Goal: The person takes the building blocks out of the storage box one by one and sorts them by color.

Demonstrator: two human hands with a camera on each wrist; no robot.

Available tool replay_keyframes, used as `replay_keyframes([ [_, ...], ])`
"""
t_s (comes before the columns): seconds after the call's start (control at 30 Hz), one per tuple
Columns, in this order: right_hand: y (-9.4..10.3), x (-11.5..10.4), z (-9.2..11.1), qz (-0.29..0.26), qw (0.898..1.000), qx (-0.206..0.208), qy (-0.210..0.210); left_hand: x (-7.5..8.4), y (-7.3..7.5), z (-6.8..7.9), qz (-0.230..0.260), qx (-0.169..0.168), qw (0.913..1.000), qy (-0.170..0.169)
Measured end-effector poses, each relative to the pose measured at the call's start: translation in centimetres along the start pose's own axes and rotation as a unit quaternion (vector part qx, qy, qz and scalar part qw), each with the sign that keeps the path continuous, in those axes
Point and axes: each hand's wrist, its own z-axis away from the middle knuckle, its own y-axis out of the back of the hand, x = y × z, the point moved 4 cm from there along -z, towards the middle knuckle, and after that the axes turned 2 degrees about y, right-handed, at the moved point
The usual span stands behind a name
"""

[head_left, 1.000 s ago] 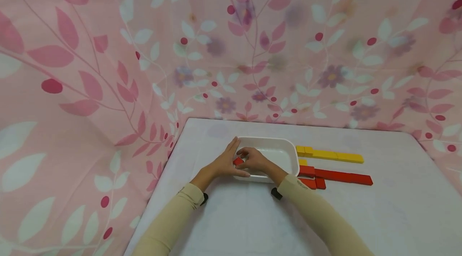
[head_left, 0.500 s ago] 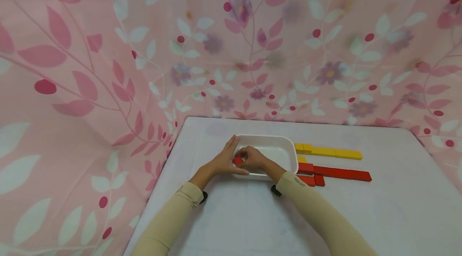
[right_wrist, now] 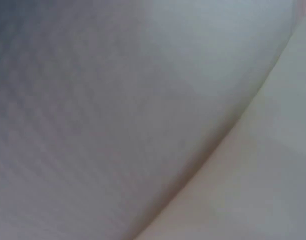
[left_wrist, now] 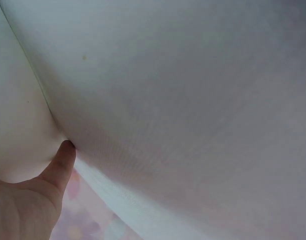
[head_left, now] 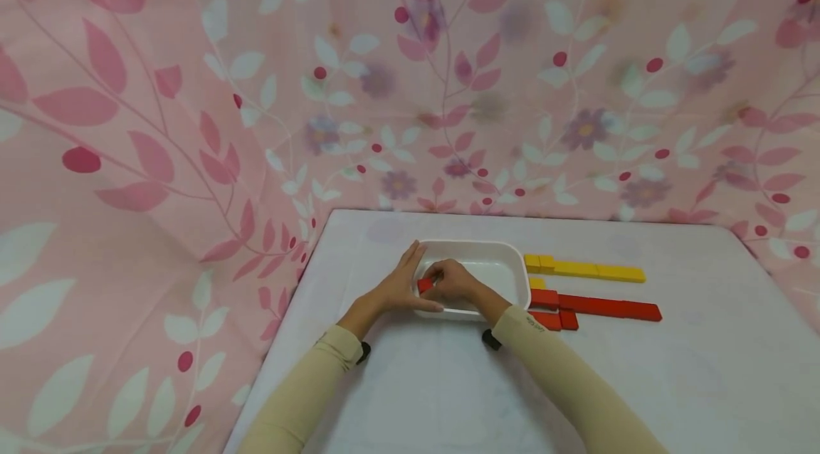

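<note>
A white rectangular tray (head_left: 502, 276) stands on the cloth-covered table. My left hand (head_left: 397, 290) lies against its left end, fingers spread and straight, thumb along the near rim. In the left wrist view, one finger of that hand (left_wrist: 58, 172) touches the low edge of the tray's pale outer wall (left_wrist: 15, 95). My right hand (head_left: 453, 281) reaches into the left part of the tray with bent fingers and pinches a small red block (head_left: 426, 285). The right wrist view shows only the tray's side (right_wrist: 263, 170) and cloth; the right hand is outside it.
Right of the tray lies a row of yellow blocks (head_left: 579, 269), with a small yellow piece (head_left: 537, 284) by the rim. Nearer are a long row of red blocks (head_left: 608, 307) and a shorter red group (head_left: 566, 319). A pink floral curtain (head_left: 480, 84) hangs behind.
My right fingers have drawn in closer around the red block, which has shifted and turned slightly. My left hand stays in place on the tray.
</note>
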Motion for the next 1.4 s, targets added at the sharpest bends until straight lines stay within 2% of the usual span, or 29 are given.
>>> replay_keyframes([
  [0.27,-0.4,0.2,0.8,-0.007,1.0,0.009,-0.014,0.1,-0.7,0.7,-0.008,-0.014,0.9999,0.002],
  [0.7,0.8,-0.6,-0.2,-0.023,0.999,0.021,0.006,0.5,1.0,-0.2,-0.015,-0.01,0.9998,-0.002],
  [0.87,0.5,-0.2,-0.4,-0.027,1.0,0.016,0.0,0.2,1.0,-0.4,-0.012,-0.017,0.9998,-0.002],
  [1.0,0.5,-0.1,-0.1,-0.016,1.0,0.02,0.012,0.0,0.6,-0.1,-0.006,-0.02,0.9998,0.001],
  [1.23,2.9,-1.0,1.3,-0.002,0.994,0.089,0.057,0.1,0.4,-0.4,-0.019,-0.024,0.9995,0.001],
  [1.4,4.2,-1.7,3.0,0.002,0.993,0.097,0.063,-0.3,0.1,-0.4,-0.012,-0.023,0.9996,0.006],
])
